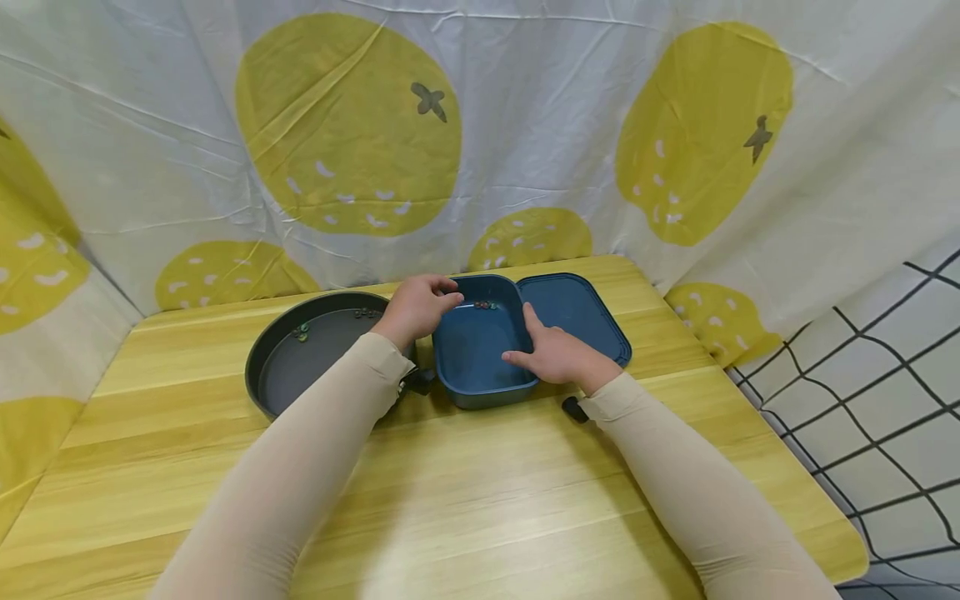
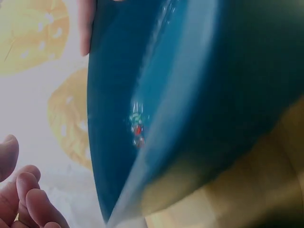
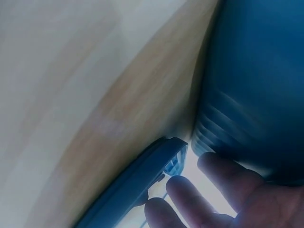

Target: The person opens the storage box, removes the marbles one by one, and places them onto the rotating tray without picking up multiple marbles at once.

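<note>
A blue square container [image 1: 480, 367] has small shiny beads [image 1: 486, 305] inside near its far side, glassy red and green in the left wrist view. My left hand [image 1: 418, 307] hovers at the container's left rim. Its fingers are loosely bent, with the thumb apart and nothing visible between the fingertips [image 2: 40, 204]. My right hand [image 1: 562, 357] holds the container's right wall, thumb over the inside and fingers along the outside. In the right wrist view, fingers [image 3: 228, 180] spread beside the outer wall. A round dark pan [image 1: 330, 350] on the left holds beads in two small clusters.
A blue lid [image 1: 573, 308] lies right of the container, partly behind my right hand. Wooden table [image 1: 465, 500] extends toward me. A white curtain with yellow fruit prints [image 1: 525, 108] hangs behind the table, and a black wire grid [image 1: 862, 417] stands at the right.
</note>
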The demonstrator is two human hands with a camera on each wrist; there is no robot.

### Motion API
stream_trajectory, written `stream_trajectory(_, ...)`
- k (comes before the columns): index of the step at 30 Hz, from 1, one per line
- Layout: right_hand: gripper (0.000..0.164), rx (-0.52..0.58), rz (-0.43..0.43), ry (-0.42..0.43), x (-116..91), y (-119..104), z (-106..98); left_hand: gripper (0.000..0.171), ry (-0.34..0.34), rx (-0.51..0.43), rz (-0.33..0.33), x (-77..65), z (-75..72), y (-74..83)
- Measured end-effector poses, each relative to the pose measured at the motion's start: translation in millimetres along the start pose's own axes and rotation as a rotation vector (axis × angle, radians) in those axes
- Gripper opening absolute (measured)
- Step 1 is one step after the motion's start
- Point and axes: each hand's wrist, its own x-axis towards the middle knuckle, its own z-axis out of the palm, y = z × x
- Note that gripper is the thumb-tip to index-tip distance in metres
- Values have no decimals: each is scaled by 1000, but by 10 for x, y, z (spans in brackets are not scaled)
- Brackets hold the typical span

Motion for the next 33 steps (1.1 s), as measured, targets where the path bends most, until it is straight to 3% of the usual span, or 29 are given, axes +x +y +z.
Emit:
stream_trajectory(8,111,-9,-4,-2,4,-7,-11,47,-34,32,14,74,163,55)
stream_trajectory(16,111,-12,5,-3,3,-17,-12,49,-56,56,-19,105,169,105)
stream_trajectory(21,111,-10,0,0,-24,-19,-21,49,-67,26,-26,158,203,219)
stream_trajectory(28,109,-17,-16,2,-36,-4,-20,44,-103,18,-63,339,362,349)
stream_trajectory(33,108,-15,-28,17,-8,-6,9,40,-129,105,-73,503,519,272)
